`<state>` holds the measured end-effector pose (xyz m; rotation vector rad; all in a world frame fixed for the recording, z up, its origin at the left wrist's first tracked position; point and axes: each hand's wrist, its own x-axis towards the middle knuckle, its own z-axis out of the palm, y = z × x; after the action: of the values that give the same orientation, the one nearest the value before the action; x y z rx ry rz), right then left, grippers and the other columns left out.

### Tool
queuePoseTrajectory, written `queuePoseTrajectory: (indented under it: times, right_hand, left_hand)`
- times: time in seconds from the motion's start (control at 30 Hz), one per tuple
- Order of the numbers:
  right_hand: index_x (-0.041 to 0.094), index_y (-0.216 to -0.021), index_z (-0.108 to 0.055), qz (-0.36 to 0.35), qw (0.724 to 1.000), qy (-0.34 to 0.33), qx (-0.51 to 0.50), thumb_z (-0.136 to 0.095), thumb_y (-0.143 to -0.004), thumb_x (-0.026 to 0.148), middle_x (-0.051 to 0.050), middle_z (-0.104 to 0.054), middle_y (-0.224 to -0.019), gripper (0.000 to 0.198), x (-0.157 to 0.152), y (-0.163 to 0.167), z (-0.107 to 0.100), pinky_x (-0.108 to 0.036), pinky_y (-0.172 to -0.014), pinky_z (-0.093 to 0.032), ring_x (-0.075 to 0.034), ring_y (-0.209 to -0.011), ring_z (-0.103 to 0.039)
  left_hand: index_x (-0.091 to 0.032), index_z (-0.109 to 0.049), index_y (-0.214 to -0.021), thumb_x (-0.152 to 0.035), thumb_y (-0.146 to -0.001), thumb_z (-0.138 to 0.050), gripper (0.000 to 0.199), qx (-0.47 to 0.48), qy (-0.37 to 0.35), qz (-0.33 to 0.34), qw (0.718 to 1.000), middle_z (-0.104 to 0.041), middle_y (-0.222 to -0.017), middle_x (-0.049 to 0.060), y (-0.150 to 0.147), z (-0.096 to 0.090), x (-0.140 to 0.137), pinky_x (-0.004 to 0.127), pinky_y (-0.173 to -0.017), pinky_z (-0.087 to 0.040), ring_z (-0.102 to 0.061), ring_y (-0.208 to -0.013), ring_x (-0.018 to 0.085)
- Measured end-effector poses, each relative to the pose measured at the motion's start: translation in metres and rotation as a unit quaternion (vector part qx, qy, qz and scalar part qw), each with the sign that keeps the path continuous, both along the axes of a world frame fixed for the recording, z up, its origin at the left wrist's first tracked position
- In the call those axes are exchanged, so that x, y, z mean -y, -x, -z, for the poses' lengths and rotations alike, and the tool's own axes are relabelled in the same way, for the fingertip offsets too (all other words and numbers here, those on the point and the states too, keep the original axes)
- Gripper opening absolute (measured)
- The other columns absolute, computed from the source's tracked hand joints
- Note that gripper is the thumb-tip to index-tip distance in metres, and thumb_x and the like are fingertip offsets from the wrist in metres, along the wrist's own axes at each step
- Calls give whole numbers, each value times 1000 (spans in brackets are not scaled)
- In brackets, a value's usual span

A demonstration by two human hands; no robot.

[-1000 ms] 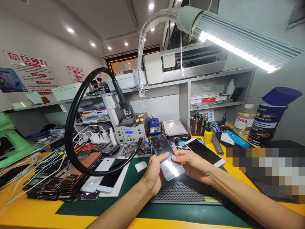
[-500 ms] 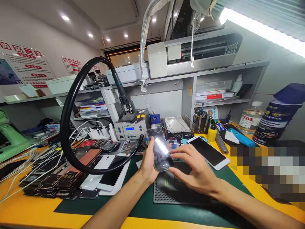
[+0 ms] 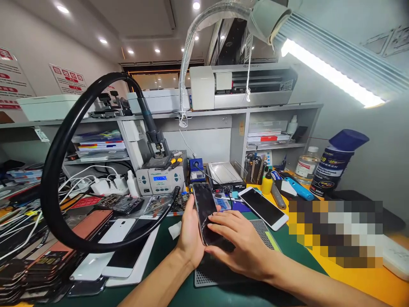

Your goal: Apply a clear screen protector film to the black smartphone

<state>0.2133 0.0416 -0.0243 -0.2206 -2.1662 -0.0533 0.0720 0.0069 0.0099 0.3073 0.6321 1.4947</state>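
Observation:
A dark smartphone [image 3: 203,204] with a glossy black screen is tilted up over the work mat. My left hand [image 3: 188,239] is closed around its left side and lower back, thumb along the edge. My right hand [image 3: 241,244] lies across the lower part of the screen, fingers stretched out and touching the glass, holding nothing. Part of the phone's lower end is hidden by this hand. Beneath both hands is a grey perforated pad [image 3: 204,279] on a green mat [image 3: 179,283]. A white-framed phone [image 3: 263,209] lies to the right, beyond the right hand.
A thick black hose [image 3: 47,204] loops at left before a hot-air station [image 3: 159,181]. Phone parts [image 3: 44,273] are stacked on the left. At right stand a yellow bottle [image 3: 266,183], a spray can [image 3: 332,170] and a clear bottle [image 3: 306,166]. A lamp [image 3: 332,72] hangs above.
My right hand has come onto the phone's screen, where before its fingers hovered at the edge. The glare on the screen is gone. The view has shifted, with the bench appearing further left.

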Motion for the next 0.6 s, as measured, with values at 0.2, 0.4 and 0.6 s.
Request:
queuePoseTrajectory:
  times: [0.2, 0.4, 0.6]
  right_hand:
    - [16, -114, -64, -4, 1000, 29, 5, -75, -85, 29, -12, -74, -111, 33, 2, -6, -1, -38, -91, -55, -23, -103, -70]
    - [18, -107, -66, -15, 998, 68, -8, -68, -88, 18, -9, -74, -100, 19, 5, -9, -6, -35, -80, -56, -21, -90, -69]
    - [19, -102, -66, -31, 996, 79, -30, -64, -88, 9, -6, -73, -90, 17, 6, -8, -7, -34, -79, -56, -19, -82, -67]
  left_hand:
    - [-8, -70, -105, -58, -98, -39, 59, -14, 18, 18, 1000, -74, -88, 14, 2, 4, 0, 38, -82, -55, -71, -81, 26]
    - [-8, -70, -102, -59, -98, -38, 59, -27, 14, 14, 999, -73, -85, 13, 3, 6, -2, 37, -79, -55, -70, -78, 25]
    - [-9, -68, -106, -58, -99, -36, 59, -24, 22, 8, 999, -73, -85, 12, 2, 0, -1, 37, -78, -55, -71, -78, 25]
